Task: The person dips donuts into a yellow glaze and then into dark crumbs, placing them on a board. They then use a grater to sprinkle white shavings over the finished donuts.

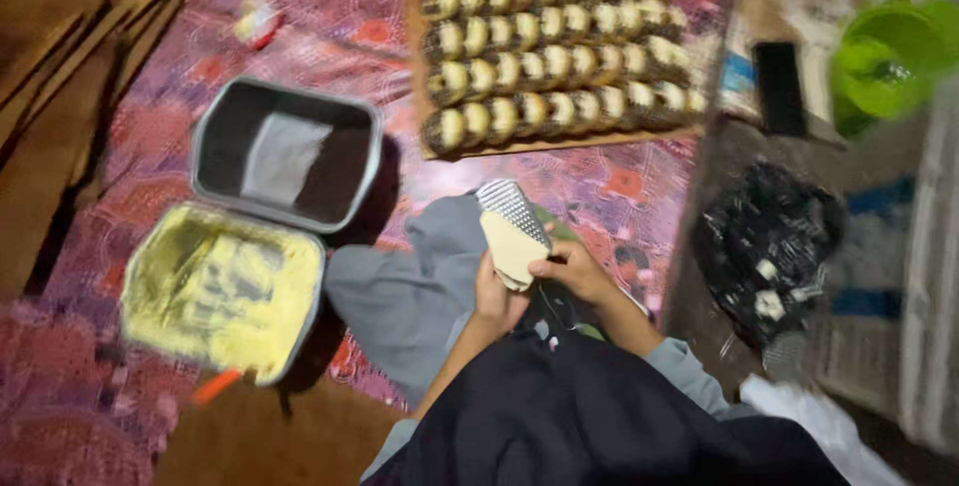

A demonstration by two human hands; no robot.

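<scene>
We are sitting on the floor, looking down over our dark lap. Our left hand (496,298) is clenching the lower end of a small metal grater (511,212), and our right hand (571,271) is pressing a pale block of cheese (512,249) against its face, fingers wrapped round the block. The grater is hovering just above a grey cloth (410,286) over our knee. Its long axis is running near to far, leaning a little to the left, with the rounded top pointing away from us toward the board.

Left of our hands, a tray (222,288) is lying smeared with yellow filling, streaked and partly scraped, so we are judging much of that is used. Just beyond it a grey tub (288,154) is sitting nearly empty, with only a dark residue.

Farther off, a board (559,141) is carrying four full rows of filled rolls (554,51), packed side by side. We are judging the rolls are made and filled; whether any are topped with cheese is too blurred to tell. To the right, a black bag (764,236) and a green bowl (884,61) are sitting well apart.
</scene>
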